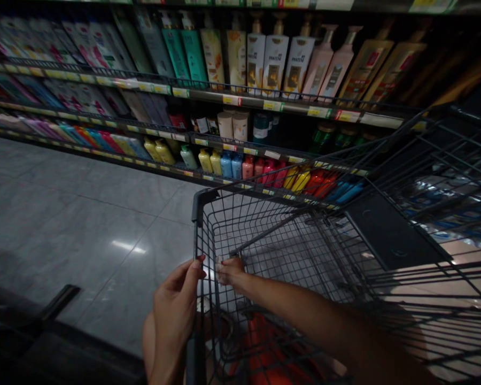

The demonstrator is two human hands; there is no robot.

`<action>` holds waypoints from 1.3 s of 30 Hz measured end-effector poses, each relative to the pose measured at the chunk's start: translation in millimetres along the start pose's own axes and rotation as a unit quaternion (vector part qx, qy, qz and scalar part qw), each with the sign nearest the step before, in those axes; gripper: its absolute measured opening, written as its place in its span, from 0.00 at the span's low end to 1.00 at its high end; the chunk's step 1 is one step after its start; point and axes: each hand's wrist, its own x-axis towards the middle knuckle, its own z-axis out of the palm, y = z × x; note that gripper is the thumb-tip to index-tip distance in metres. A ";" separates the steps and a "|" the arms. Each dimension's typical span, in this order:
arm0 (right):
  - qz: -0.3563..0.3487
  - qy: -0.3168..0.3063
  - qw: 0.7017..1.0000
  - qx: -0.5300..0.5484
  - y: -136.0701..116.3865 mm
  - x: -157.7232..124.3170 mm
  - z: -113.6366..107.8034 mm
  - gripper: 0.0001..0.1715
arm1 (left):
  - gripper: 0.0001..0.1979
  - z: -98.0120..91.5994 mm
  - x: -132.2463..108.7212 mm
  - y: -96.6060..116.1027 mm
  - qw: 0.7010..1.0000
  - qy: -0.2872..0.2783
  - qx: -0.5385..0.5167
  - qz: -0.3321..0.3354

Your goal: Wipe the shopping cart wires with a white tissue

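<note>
A grey wire shopping cart [264, 235] stands in front of me. My left hand [175, 305] is closed at the cart's near end, thumb and fingertips pinched around the rim below its plastic corner cap [202, 202]. My right forearm reaches down inside the basket. There my right hand [231, 271] has its fingers bent close against the inner side of the end wire wall. Something pale or see-through shows at those fingertips, but I cannot make out what it is.
Shelves of pump bottles [276, 61], jars [260, 127] and small coloured bottles [228, 164] run behind the cart. Clear packs [444, 208] show through the wires at right. Something red [272, 347] is below, and a dark object [60, 342] stands at lower left on the tiled floor [84, 214].
</note>
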 end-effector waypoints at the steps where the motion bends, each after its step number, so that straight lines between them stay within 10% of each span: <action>1: 0.007 -0.013 1.000 0.019 -1.6 -2.1 1.6 0.19 | 0.23 0.1 -0.1 0.8 1.000 0.003 -0.001 0.004; 12: 0.131 -0.065 0.988 0.053 -46.6 -28.2 -4.0 0.10 | 0.24 -0.1 -1.8 2.2 1.000 -0.001 -0.021 -0.006; 16: 0.107 -0.173 0.978 0.039 -48.2 -31.7 -15.0 0.12 | 0.24 0.5 -1.5 1.3 0.999 -0.004 -0.037 -0.014; 29: 0.124 -0.192 0.974 -0.011 -78.1 -57.0 -30.0 0.10 | 0.25 0.2 -1.2 2.7 1.000 0.005 -0.019 0.003; 39: 0.153 0.035 0.982 -0.103 -42.8 -38.2 -28.2 0.12 | 0.25 0.3 -0.4 2.8 1.000 0.005 0.001 0.002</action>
